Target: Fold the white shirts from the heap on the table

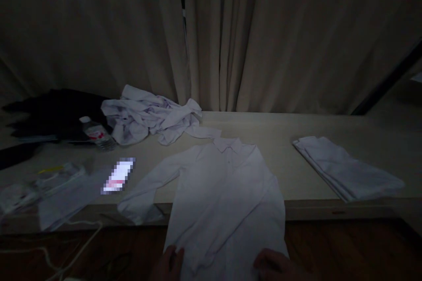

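A white collared shirt [224, 193] lies spread front-up on the pale table [296, 140], its lower part hanging over the near edge. My left hand [169, 263] grips the bottom hem at its left corner. At the hem's right corner my right hand [275, 265] holds the cloth. One sleeve [145, 197] stretches out to the left along the table edge. The scene is very dim.
A folded white garment [346, 171] lies at the right. A crumpled white pile [148, 116] sits at the back, beside a plastic bottle [97, 134] and dark clothing [56, 112]. A lit phone [118, 175], plastic bags [49, 189] and a cord [66, 246] lie at the left. Curtains hang behind.
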### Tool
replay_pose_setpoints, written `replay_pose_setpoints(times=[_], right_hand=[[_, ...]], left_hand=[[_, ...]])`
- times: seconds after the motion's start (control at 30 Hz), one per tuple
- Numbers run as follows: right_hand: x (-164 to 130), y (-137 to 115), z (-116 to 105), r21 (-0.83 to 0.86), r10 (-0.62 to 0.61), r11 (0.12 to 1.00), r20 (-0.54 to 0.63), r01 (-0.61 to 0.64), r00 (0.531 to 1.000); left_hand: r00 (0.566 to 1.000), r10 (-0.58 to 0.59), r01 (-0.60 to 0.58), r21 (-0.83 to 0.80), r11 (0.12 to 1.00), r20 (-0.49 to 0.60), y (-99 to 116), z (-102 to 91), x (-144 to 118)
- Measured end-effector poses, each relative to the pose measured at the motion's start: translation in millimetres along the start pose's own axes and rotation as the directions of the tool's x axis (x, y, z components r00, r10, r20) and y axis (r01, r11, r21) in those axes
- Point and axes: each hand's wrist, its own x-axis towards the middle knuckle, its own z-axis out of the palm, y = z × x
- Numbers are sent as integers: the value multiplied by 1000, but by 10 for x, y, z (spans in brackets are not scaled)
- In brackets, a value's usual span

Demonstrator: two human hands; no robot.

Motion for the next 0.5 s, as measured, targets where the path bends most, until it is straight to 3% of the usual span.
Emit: replay_pose_setpoints(times=[0.07, 0.2, 0.37, 0.5], right_hand=[[34, -19, -33, -91, 42, 995, 39, -39, 998], [198, -32, 43, -173, -33, 984, 14, 35, 999], [603, -33, 596, 25, -160, 986, -111, 164, 981], [811, -130, 1054, 82, -183, 976, -202, 203, 962]], left_hand=[[1000, 25, -24, 5, 1000, -13, -15, -1, -3], [996, 86, -87, -58, 995, -29, 9, -3, -22], [996, 54, -68, -227, 971, -70, 126, 11, -115], [997, -58, 39, -377, 926, -41, 244, 18, -198]])
